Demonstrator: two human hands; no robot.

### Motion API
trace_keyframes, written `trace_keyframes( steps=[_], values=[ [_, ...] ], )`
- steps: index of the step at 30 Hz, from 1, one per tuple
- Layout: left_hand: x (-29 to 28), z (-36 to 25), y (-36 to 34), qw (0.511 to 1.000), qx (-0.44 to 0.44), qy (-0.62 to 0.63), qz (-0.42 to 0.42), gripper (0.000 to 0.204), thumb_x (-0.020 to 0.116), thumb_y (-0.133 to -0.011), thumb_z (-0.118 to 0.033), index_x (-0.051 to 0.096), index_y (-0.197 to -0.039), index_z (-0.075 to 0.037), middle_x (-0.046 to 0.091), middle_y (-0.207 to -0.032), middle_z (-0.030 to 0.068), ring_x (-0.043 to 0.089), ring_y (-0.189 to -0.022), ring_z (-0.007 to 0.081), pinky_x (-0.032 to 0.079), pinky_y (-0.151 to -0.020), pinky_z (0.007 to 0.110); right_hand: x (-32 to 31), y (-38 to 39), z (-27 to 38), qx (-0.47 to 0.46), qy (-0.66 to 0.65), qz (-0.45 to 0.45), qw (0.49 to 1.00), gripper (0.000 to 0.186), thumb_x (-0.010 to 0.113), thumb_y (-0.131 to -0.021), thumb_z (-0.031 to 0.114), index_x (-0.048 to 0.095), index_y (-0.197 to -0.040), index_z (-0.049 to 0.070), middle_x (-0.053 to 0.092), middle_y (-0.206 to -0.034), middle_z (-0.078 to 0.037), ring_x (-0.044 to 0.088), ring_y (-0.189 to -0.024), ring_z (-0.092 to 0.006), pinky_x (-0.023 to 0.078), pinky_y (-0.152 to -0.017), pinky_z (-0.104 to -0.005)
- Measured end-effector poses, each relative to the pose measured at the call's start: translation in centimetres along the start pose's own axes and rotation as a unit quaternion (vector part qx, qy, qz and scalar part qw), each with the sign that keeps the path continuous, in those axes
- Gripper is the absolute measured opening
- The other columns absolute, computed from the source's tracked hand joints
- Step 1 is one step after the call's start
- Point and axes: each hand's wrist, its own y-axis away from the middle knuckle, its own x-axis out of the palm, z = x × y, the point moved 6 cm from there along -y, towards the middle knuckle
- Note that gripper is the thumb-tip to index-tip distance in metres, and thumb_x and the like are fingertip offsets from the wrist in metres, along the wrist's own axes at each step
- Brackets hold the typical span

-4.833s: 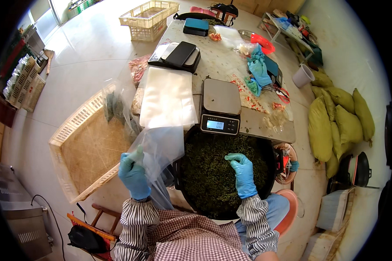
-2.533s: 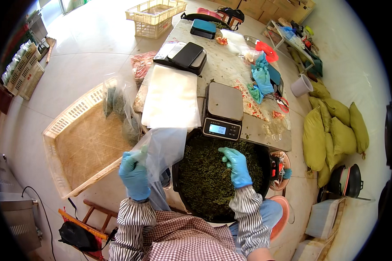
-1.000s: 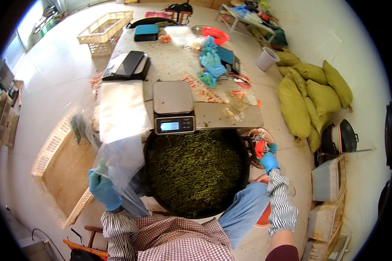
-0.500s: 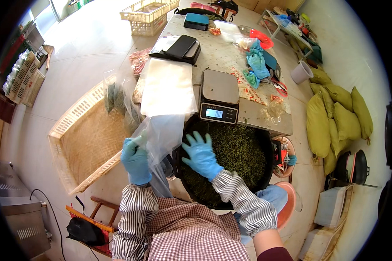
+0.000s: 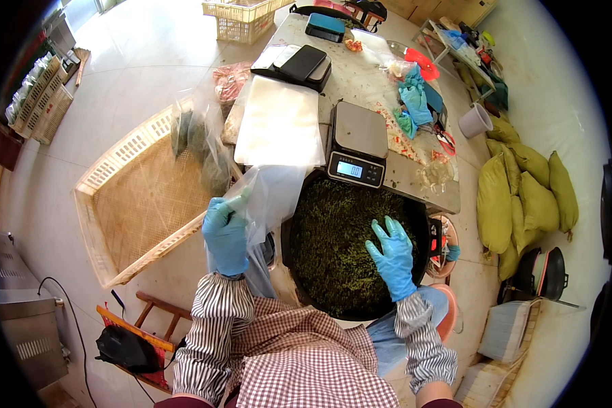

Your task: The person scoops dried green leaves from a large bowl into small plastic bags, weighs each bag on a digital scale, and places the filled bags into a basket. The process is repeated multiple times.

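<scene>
The left hand [image 5: 226, 238] pinches a limp, clear bag [image 5: 273, 194] beside the round, black pan [image 5: 333, 312]; the right hand [image 5: 392, 260] spreads wide over its grainy green leaves [image 5: 330, 238]. Beyond, a square-topped scale [image 5: 360, 129] edges the table [image 5: 421, 185]; leftward lies a latticed crate [image 5: 90, 228].

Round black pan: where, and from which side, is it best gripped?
Likely by the black handle at the right of the round black pan, from that side: it juts outward, clear of the loose green plant matter. One-sided lifting might tip the pan.
</scene>
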Motion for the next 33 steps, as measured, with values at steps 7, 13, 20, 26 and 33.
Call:
trace_keyframes(
  steps=[7, 13, 20, 26, 33],
  values=[
    [0.8, -1.5, -0.2, 1.000, -0.026, 0.013, 0.002, 0.005, 0.068, -0.092, 0.004, 0.068, -0.090, -0.001, 0.049, -0.082, -0.0016, 0.045, -0.070, 0.0069, 0.038, -0.060, 0.023, 3.6, 4.2, 9.2, -0.040, -0.090, 0.167, 0.981, 0.023, 0.076, -0.081, 0.013, 0.076, -0.104, 0.018, 0.068, -0.096, -0.007, 0.065, -0.087, -0.0282, 0.055, -0.071, -0.0423],
    [0.4, -1.1, -0.1, 1.000, -0.026, -0.006, 0.003, 0.007, 0.068, -0.094, 0.003, 0.066, -0.087, 0.000, 0.048, -0.082, -0.0023, 0.043, -0.066, 0.0056, 0.037, -0.058, 0.022, 2.2, 5.1, 5.3, 0.183, -0.313, 0.109, 0.926, 0.013, 0.080, -0.078, 0.009, 0.076, -0.087, 0.001, 0.071, -0.104, -0.011, 0.068, -0.088, -0.0263, 0.056, -0.078, -0.0374],
    [0.7, -0.4, 0.2, 0.998, -0.053, 0.019, -0.004, 0.009, 0.069, -0.091, 0.005, 0.073, -0.095, -0.003, 0.048, -0.080, -0.0021, 0.045, -0.065, 0.0074, 0.038, -0.057, 0.024, -7.9, 12.3, -3.4, 0.436, -0.488, 0.012, 0.756, 0.012, 0.065, -0.092, -0.001, 0.072, -0.102, -0.004, 0.073, -0.103, -0.010, 0.067, -0.095, -0.0179, 0.054, -0.088, -0.0294],
    [-0.2, 0.4, 0.2, 0.998, -0.053, 0.019, -0.019, 0.008, 0.068, -0.091, 0.006, 0.071, -0.093, -0.002, 0.048, -0.079, -0.0014, 0.045, -0.066, 0.0076, 0.038, -0.058, 0.024, -18.1, 28.5, -12.9, 0.622, -0.199, -0.077, 0.753, 0.013, 0.065, -0.093, 0.004, 0.071, -0.100, -0.004, 0.068, -0.093, -0.006, 0.059, -0.084, -0.0152, 0.049, -0.078, -0.0298],
    [0.4, -0.1, 0.1, 0.999, -0.048, -0.006, -0.007, 0.018, 0.063, -0.090, 0.011, 0.072, -0.099, -0.001, 0.050, -0.082, -0.0015, 0.047, -0.068, 0.0068, 0.040, -0.058, 0.022, -18.2, 33.8, -16.2, 0.657, -0.085, -0.041, 0.748, 0.026, 0.062, -0.096, 0.017, 0.066, -0.095, -0.008, 0.063, -0.085, -0.010, 0.054, -0.079, -0.0198, 0.047, -0.075, -0.0374]
  ],
)
